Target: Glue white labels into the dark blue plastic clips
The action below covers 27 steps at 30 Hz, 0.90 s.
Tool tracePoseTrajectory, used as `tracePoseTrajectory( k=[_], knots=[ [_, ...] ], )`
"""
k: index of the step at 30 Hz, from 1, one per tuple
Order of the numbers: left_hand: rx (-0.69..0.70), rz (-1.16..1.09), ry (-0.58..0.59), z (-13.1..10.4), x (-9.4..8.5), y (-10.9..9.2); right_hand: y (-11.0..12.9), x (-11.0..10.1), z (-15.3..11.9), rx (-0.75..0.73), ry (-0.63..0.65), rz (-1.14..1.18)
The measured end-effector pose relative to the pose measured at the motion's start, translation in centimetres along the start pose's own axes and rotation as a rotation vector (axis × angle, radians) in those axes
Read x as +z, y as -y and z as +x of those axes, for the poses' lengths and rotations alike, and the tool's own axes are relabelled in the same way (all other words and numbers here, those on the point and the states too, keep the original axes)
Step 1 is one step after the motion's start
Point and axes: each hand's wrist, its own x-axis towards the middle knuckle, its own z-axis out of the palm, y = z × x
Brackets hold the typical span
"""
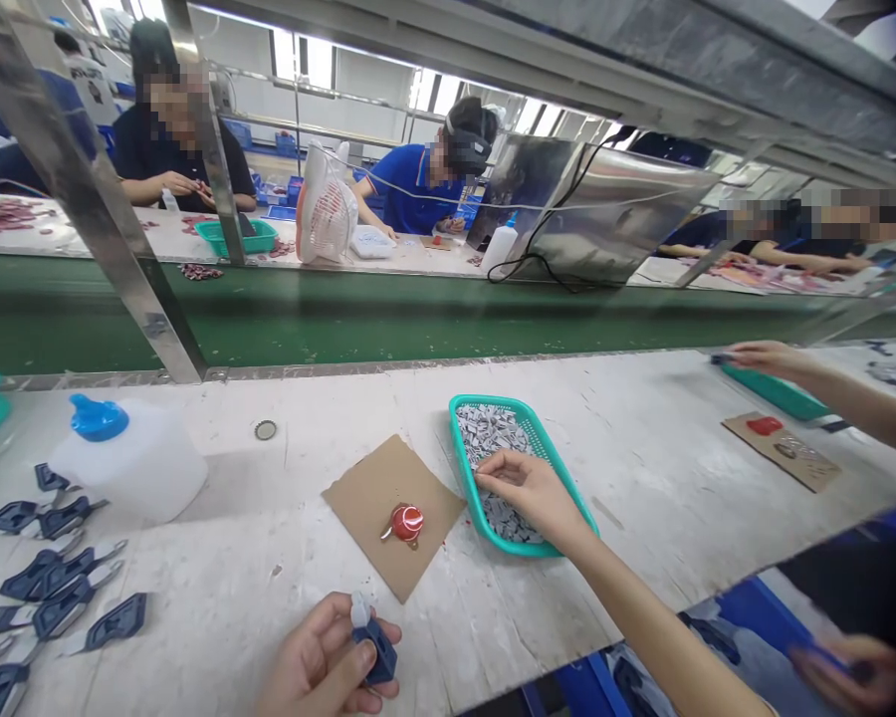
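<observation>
Dark blue plastic forms the angular part point(382, 657) at lower centre, clasped by the left hand point(321, 662), pale tip upward. Similar parts point(64, 604) lie at lower left; their completion cannot be judged. Card point(365, 480) with a red blob point(407, 521) lies at centre. Just beside it, the right hand point(534, 490) reaches plentiful grey pieces point(489, 423) in a green tray point(523, 549); whether it grasps one cannot be told.

White worktable point(239, 558); green basket point(457, 438), cardboard point(377, 478), bottle point(156, 473), navy pieces point(115, 622)
</observation>
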Motion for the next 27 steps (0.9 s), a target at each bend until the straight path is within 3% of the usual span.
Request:
tracePoseTrajectory(
  k=[13, 22, 24, 27],
  knots=[
    [0.051, -0.041, -0.031, -0.1, 0.0, -0.1, 0.3, 0.1, -0.1, 0.116, -0.029, 0.107],
    [0.316, -0.041, -0.052, 0.0, 0.9, 0.0, 1.5, 0.7, -1.5, -0.030, -0.122, 0.018],
    [0.366, -0.028, -0.075, 0.2, 0.9, 0.2, 2.6, 1.4, -2.5, -0.076, -0.074, -0.032],
    [0.409, -0.004, -0.099, 0.4, 0.9, 0.5, 4.3, 2.9, -3.6, -0.173, 0.101, -0.164]
  ],
)
